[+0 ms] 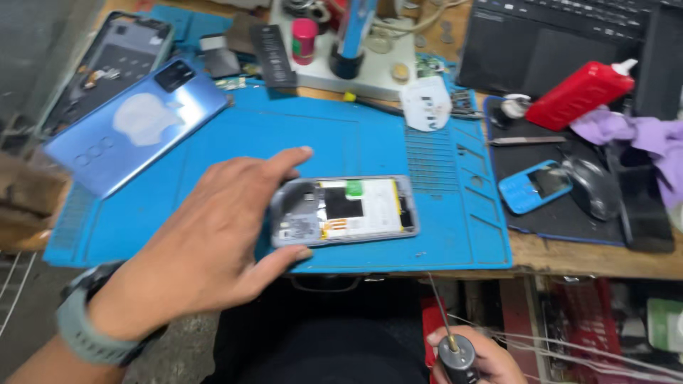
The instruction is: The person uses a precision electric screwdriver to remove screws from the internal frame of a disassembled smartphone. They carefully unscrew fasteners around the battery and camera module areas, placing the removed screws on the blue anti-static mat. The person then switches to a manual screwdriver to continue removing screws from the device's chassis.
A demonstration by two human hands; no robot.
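An opened phone with its back removed lies flat near the front edge of a blue work mat. My left hand grips the phone's left end, thumb on the far side and fingers on the near side. A grey watch sits on that wrist. Below the table edge, my right hand is closed around a screwdriver whose thin shaft points up toward the table.
A shiny blue back cover lies on the mat's left. Another open phone frame lies beyond it. At right sit a small blue keypad phone, a mouse, a red bottle, purple cloth and a laptop.
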